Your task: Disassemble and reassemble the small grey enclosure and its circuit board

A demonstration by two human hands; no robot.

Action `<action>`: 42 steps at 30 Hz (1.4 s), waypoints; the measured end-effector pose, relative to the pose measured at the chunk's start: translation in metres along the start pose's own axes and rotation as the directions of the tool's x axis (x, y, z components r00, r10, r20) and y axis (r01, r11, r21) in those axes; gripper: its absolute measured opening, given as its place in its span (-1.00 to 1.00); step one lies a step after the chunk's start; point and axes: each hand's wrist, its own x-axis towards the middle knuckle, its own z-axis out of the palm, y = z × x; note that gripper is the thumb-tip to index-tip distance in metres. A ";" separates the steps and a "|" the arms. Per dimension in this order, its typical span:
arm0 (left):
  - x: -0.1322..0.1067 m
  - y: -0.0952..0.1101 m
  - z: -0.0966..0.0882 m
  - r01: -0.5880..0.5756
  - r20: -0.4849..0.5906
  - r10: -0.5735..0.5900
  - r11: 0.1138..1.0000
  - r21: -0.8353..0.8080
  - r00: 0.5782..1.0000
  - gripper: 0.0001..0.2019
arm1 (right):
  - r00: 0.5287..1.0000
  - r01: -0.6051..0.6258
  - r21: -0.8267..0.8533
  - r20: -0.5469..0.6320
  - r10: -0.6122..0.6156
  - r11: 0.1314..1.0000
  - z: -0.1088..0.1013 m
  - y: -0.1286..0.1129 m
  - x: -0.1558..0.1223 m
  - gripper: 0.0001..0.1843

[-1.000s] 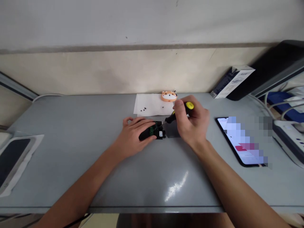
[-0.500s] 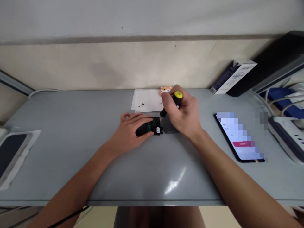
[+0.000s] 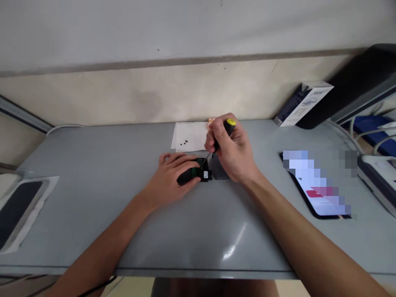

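My left hand (image 3: pixel 168 177) is wrapped over a small black device with an exposed green circuit board (image 3: pixel 205 175), pressing it to the desk between thumb and fingers. A white label shows on the device's right part. My right hand (image 3: pixel 233 148) grips a screwdriver (image 3: pixel 229 127) with a black handle and yellow end cap. Its thin shaft slants down to the left, and the tip is at the device's circuit board. A dark grey flat piece (image 3: pixel 220 170) lies beside the device, partly under my right hand.
Behind the device, white paper sheets (image 3: pixel 193 138) hold several tiny dark pieces (image 3: pixel 186 142). An orange figure is mostly hidden behind my right hand. To the right are a lit phone (image 3: pixel 315 185), a box (image 3: pixel 305 103) and a power strip (image 3: pixel 377 177). A dark flat object (image 3: pixel 21 210) lies left.
My right hand has tilted the screwdriver slightly and its fingers have closed further round the handle. The left hand keeps its hold on the device. The whole view has shifted slightly downward.
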 end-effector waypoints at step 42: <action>-0.005 -0.002 0.005 -0.111 -0.052 0.118 0.985 0.131 0.992 -0.73 | 0.986 -0.169 0.129 0.006 0.169 0.977 -0.007 -0.004 0.000 -0.37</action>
